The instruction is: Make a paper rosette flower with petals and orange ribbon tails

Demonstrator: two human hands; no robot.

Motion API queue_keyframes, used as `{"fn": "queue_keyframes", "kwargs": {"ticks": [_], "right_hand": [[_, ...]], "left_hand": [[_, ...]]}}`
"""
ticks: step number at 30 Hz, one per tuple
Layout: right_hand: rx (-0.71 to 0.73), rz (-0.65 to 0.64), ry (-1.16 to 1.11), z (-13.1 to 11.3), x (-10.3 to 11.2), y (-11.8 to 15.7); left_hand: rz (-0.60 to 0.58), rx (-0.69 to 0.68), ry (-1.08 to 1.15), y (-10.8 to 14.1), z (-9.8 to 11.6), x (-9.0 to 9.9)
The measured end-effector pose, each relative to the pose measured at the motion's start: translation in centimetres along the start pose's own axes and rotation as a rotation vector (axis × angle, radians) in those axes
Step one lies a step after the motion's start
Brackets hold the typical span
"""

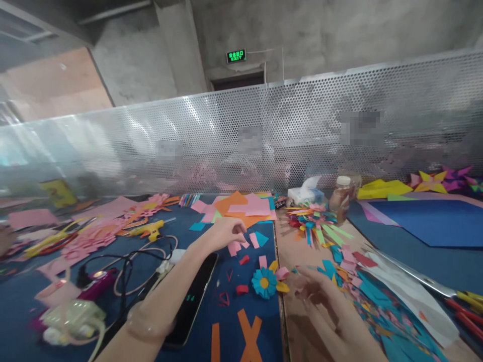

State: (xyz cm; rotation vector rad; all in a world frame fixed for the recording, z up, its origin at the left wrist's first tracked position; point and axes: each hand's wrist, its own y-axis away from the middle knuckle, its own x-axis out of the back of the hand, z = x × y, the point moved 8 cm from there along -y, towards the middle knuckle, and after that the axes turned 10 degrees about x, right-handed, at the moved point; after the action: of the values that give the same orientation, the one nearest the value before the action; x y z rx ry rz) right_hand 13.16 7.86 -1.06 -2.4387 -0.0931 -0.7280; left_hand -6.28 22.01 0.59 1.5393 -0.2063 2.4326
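Note:
My left hand (225, 234) reaches over the blue table mat, its fingers loosely curled and apart, just above small pink paper pieces (234, 247). My right hand (330, 306) hovers over the brown board with bent, parted fingers; nothing shows clearly between them. Left of its fingertips is a blue paper flower (264, 283) with a yellow centre, beside yellow petals (282, 287) and a pink curl (282, 273). Small red folded pieces (242, 289) and orange strips (249, 334) lie nearer to me. Under my left forearm rests a phone (198, 296).
A yellow glue gun (151, 230), cables and pink paper flowers (94, 239) occupy the left side. Stacked coloured paper (249, 205) lies at the back. Scissors (426, 281), paper scraps (377, 301), a bottle (341, 196) and a tissue pack (305, 193) are rightward. A perforated metal panel (211, 146) stands behind.

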Motion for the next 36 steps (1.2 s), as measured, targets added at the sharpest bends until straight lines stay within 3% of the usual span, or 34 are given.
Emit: {"fn": "queue_keyframes", "kwargs": {"ticks": [3,8,14,24,30,33,36], "right_hand": [[0.024,0.006,-0.012,-0.7,0.3,0.0],[0.03,-0.003,-0.046,-1.3,0.3,-0.1],[0.043,-0.048,-0.003,-1.4,0.1,-0.1],[0.133,-0.11,0.047,-1.5,-0.3,0.2],[0.126,-0.109,0.07,-1.7,-0.3,0.0],[0.133,-0.128,0.05,-1.7,-0.5,-0.1],[0.135,-0.13,0.048,-1.8,-0.4,-0.1]], "left_hand": [[-0.038,-0.086,-0.001,2.1,1.7,-0.4],[0.017,-0.206,-0.099,3.6,3.8,-1.5],[0.092,-0.249,-0.183,2.8,3.6,-2.1],[0.07,-0.297,-0.214,2.7,3.4,-3.7],[0.084,-0.304,-0.237,2.5,3.2,-2.2],[0.134,-0.303,-0.28,1.3,3.0,-1.1],[0.14,-0.331,-0.353,-0.4,3.2,-1.4]]}}
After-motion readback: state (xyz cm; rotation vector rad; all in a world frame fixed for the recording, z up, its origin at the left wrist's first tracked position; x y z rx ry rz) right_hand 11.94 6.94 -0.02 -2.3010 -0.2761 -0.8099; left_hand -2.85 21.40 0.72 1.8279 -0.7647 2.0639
